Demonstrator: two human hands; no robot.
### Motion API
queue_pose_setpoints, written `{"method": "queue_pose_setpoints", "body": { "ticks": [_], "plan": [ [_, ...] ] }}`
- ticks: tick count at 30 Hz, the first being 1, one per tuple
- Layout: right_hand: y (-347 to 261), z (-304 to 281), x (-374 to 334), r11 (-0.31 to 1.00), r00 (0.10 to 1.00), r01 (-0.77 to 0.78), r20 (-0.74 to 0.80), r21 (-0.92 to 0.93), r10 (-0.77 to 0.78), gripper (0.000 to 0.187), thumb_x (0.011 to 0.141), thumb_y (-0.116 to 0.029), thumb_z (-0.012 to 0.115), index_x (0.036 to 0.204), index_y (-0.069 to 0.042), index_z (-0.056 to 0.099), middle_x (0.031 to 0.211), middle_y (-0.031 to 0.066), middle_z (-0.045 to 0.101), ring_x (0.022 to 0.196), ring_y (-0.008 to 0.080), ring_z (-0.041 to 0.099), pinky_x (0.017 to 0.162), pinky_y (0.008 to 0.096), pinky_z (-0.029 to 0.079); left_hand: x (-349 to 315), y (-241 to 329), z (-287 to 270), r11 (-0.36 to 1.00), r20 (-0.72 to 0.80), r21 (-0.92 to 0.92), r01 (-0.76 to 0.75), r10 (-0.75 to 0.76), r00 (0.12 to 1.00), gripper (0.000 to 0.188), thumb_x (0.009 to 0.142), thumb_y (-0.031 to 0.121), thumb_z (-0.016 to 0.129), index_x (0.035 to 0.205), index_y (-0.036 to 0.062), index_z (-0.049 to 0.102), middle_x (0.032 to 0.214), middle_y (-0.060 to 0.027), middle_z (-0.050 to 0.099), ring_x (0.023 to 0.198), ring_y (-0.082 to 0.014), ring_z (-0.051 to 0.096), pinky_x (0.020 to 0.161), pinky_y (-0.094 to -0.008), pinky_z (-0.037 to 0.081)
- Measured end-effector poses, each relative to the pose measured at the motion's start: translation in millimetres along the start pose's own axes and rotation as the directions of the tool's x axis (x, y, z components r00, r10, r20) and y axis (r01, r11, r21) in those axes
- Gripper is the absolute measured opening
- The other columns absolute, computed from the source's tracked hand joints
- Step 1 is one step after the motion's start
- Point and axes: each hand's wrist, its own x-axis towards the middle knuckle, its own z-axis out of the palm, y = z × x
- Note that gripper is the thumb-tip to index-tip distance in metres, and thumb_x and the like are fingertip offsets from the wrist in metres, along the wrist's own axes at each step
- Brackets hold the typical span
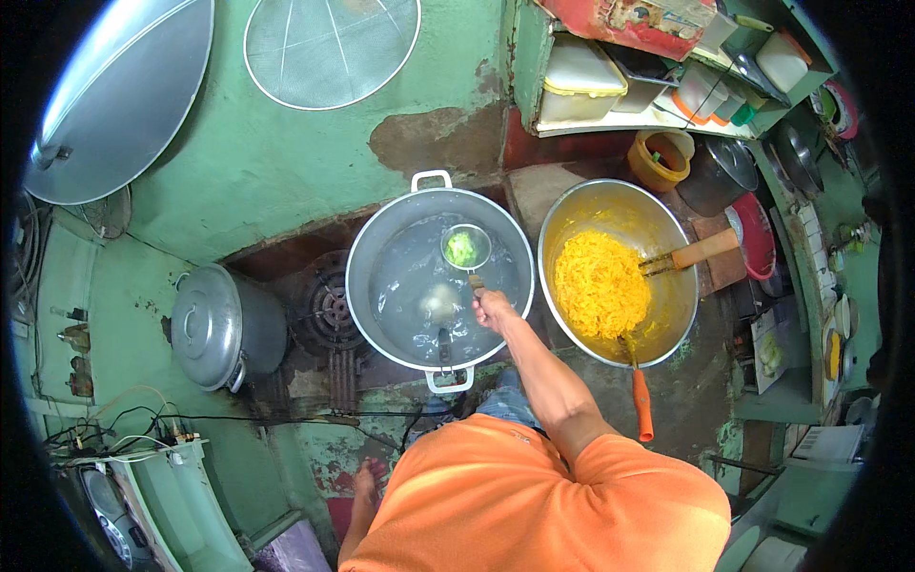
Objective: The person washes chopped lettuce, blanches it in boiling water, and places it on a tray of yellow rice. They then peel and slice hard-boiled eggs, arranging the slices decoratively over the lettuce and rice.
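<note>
Right hand [492, 310] is clamping a round metal strainer [490, 252], green shreds [461, 250] already loaded, emptying seemingly remaining; left hand's fingers I can't tell

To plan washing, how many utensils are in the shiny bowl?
2: one with a wooden handle at the right of the bowl, one with an orange handle at its near side. Food may hide more.

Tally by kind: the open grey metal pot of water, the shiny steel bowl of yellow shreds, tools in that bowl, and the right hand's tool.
Grey metal pot: 1
Shiny steel bowl: 1
Bowl tools (wooden handle, orange handle): 2
Small round scoop in right hand: 1
Total: 5
</note>
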Motion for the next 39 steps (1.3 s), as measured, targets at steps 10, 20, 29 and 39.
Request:
{"method": "queue_pose_setpoints", "body": {
  "ticks": [10, 20, 29, 39],
  "plan": [
    [0.1, 2.8, -24.7, 0.961, 0.986, 0.164, -0.003, -0.224, -0.169, 0.018, 0.092, -0.021, 0.052, 0.091, -0.004, 0.054, 0.062, 0.0032, 0.053, 0.043, 0.0115, 0.044, 0.036, 0.0282, 0.033, 36.3, 2.9, 6.7, 0.999, 0.041, 0.007, -0.037, 0.037, 0.998, 0.047, 0.094, 0.051, 0.048, 0.117, 0.0118, 0.061, 0.107, -0.0062, 0.067, 0.093, -0.0205, 0.061, 0.068, -0.0379, 0.050],
    [0.9, -3.4, -18.9, 0.938, 0.986, 0.044, -0.135, -0.343, -0.095, 0.014, 0.091, -0.019, 0.054, 0.095, -0.005, 0.052, 0.065, 0.0017, 0.052, 0.044, 0.0106, 0.043, 0.037, 0.0264, 0.032, 51.8, -4.5, -1.3, 0.998, 0.067, 0.051, -0.033, 0.029, 0.997, 0.043, 0.094, 0.048, 0.049, 0.113, 0.0112, 0.062, 0.103, -0.0061, 0.068, 0.089, -0.0204, 0.061, 0.068, -0.0381, 0.051],
    [16.5, 1.2, 3.3, 0.559, 0.899, 0.328, 0.070, -0.762, -0.431, 0.031, 0.091, -0.029, 0.057, 0.088, 0.000, 0.066, 0.068, 0.0088, 0.065, 0.060, 0.0209, 0.065, 0.053, 0.0377, 0.050, 92.2, -5.4, -5.3, 0.995, 0.253, -0.069, -0.066, 0.082, 0.964, 0.030, 0.097, 0.032, 0.053, 0.106, 0.0046, 0.062, 0.098, -0.0070, 0.067, 0.086, -0.0225, 0.064, 0.071, -0.0384, 0.054],
    [11.3, 25.8, -8.1, 0.960, 0.972, 0.221, -0.043, -0.170, -0.231, 0.033, 0.090, -0.031, 0.050, 0.068, -0.007, 0.052, 0.055, 0.0040, 0.051, 0.044, 0.0147, 0.048, 0.037, 0.0308, 0.035, 107.4, 38.6, 57.0, 0.994, 0.202, 0.045, -0.099, 0.088, 0.975, 0.021, 0.094, 0.023, 0.053, 0.095, 0.0042, 0.062, 0.087, -0.0056, 0.065, 0.075, -0.0187, 0.063, 0.066, -0.0325, 0.052]
  ]
}}
